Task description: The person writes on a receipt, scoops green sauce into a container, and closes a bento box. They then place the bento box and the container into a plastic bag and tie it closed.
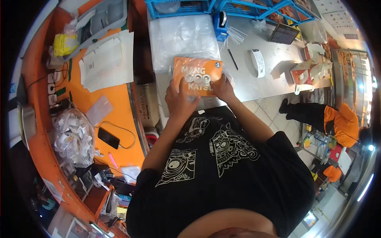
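Observation:
An orange printed box (198, 63) with white lettering sits in front of my chest, at the near edge of the metal counter. Clear plastic film shows around its sides, like a bag. My left hand (178, 100) holds the box's left and lower side, fingers against its front edge. At the right side, my right hand (224, 88) grips the box and the plastic, thumb toward the top face. Just beyond the box lies a stack of clear plastic bags (182, 37). The undersides of both hands are hidden.
Blue baskets (180, 8) line the counter's back. A tape dispenser (221, 27), black pen (232, 59), receipt (258, 63), tablet (283, 34) and boxes (307, 73) are on the metal counter (242, 85). The orange counter at left holds papers (107, 59) and a phone (108, 137). Another person (341, 123) is at right.

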